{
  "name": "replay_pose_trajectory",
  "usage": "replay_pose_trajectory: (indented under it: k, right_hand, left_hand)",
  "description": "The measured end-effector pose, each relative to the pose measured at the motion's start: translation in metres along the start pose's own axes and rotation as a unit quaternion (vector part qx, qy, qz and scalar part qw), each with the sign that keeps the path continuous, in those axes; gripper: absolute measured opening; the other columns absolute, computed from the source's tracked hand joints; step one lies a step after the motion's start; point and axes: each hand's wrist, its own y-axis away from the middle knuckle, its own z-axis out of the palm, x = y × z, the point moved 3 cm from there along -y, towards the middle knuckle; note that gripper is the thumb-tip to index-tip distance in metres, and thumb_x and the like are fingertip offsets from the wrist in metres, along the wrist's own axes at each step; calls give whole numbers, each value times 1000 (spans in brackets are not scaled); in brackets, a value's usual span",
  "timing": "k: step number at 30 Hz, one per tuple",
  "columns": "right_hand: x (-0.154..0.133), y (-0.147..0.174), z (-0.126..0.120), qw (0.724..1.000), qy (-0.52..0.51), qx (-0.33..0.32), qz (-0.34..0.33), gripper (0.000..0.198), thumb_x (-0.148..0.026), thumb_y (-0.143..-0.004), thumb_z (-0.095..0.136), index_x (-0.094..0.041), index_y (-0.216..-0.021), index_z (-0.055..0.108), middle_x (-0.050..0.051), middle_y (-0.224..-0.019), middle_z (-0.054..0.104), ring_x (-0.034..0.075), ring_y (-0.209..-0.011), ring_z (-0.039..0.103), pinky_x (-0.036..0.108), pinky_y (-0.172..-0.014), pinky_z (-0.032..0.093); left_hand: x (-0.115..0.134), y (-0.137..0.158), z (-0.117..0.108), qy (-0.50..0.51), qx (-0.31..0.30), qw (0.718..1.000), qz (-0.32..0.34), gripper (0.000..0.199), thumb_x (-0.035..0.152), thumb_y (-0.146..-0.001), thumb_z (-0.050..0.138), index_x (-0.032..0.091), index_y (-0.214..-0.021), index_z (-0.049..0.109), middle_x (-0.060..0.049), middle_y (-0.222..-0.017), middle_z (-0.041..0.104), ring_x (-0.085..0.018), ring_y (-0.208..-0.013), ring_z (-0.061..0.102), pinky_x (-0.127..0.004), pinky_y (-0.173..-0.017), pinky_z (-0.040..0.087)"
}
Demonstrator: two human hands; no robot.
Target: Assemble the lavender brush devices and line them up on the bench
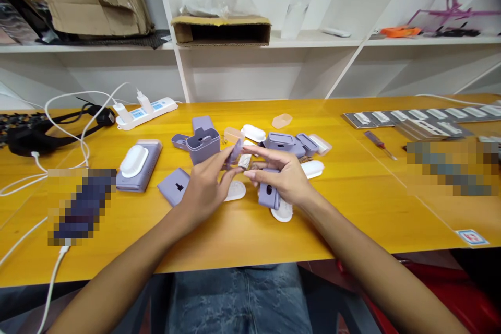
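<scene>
Over the middle of the table my left hand (207, 185) pinches a small purple plastic piece (235, 151) between thumb and fingers. Facing it, my right hand (285, 175) is closed, its thumb and fingertips near a small whitish part (245, 160); what it grips is partly hidden. A purple block with a dark hole (269, 195) shows just below the right hand; whether the palm holds it I cannot tell. Close by are an open purple casing (203, 148), a flat purple panel (175, 187) with a dark slot, and white oval pieces (236, 191).
To the left lie a purple device with a white oval top (139, 167), a blurred-out phone-like object (84, 206) on a cable and a white power strip (148, 112). A screwdriver (379, 144) and a grey strip of white parts (418, 115) lie right. Shelves (250, 70) stand behind.
</scene>
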Motion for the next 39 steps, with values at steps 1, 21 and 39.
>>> replay_pose_trajectory:
  k: [1, 21, 39]
  right_hand:
    - [0, 0, 1, 1000, -18, -16, 12, 60, -25, -76, 97, -34, -132, 80, 3, -124, 83, 16, -74, 73, 34, -69, 65]
    - [-21, -9, -31, 985, -150, 31, 76, 31, -30, -83, 84, -23, -113, 82, 12, -125, 82, 22, -83, 74, 30, -49, 55]
    - [-26, -7, -30, 985, -158, 36, 62, 31, -33, -79, 87, -22, -108, 83, 11, -107, 80, 23, -82, 71, 30, -48, 52]
  left_hand:
    - [-4, -1, -1, 23, 6, 999, -35, 37, 25, -101, 73, 20, -138, 73, -11, -123, 84, -26, -108, 83, -40, -101, 66]
    - [-5, -19, -48, -208, 158, 963, 69, 93, 55, -76, 96, 23, -152, 53, -20, -152, 61, -40, -139, 60, -57, -117, 51]
    - [-47, -24, -31, 59, 2, 995, -84, 47, 27, -91, 81, 18, -136, 74, -12, -135, 79, -27, -123, 75, -42, -113, 56]
